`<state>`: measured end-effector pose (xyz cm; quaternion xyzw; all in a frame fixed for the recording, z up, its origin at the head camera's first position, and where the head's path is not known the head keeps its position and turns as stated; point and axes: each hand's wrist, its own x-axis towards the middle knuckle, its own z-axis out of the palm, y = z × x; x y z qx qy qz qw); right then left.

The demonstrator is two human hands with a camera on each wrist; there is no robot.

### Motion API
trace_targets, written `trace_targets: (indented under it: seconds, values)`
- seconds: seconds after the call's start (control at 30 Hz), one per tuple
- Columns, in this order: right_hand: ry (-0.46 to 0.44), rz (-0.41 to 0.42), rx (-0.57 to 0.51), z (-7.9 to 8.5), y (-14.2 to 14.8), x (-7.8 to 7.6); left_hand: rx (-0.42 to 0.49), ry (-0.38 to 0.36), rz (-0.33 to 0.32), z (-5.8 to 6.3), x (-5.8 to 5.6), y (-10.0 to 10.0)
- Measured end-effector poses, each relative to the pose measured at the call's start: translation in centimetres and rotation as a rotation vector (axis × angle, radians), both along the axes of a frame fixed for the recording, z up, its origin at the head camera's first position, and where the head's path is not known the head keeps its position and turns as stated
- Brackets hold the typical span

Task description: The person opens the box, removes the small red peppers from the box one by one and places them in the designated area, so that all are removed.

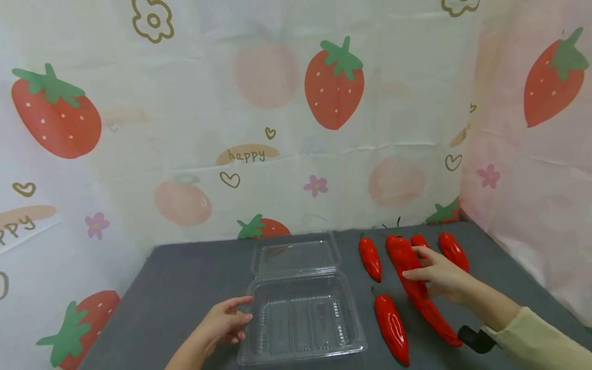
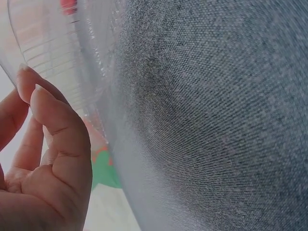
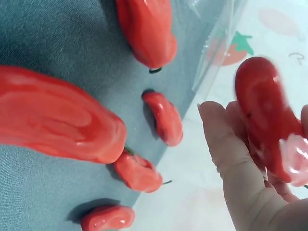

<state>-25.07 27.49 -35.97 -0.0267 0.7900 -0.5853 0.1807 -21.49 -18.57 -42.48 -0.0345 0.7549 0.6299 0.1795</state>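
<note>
My left hand is at the left rim of an opened clear plastic box, its lid folded back. Its fingertips appear to pinch that rim in the left wrist view. My right hand grips a red pepper, raised above the table, between thumb and fingers. Below and beside this hand lies a long red pepper. Nearer the box are two more red peppers, one at the back and one in front.
Behind the right hand lie two red peppers, one partly hidden and one at the right. A grey cloth covers the table. Strawberry-printed sheets hang along the back and sides.
</note>
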Motion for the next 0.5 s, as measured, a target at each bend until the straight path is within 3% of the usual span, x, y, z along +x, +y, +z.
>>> trace_targets:
  seconds: [0.3, 0.5]
  values:
    - [0.049, -0.026, 0.073, 0.2, 1.2, 0.1, -0.021, -0.017, 0.034, 0.1, 0.1, 0.4]
    - [0.045, 0.006, 0.064, 0.2, 2.1, 0.3, -0.009, -0.014, 0.010, 0.3, 0.1, 0.2]
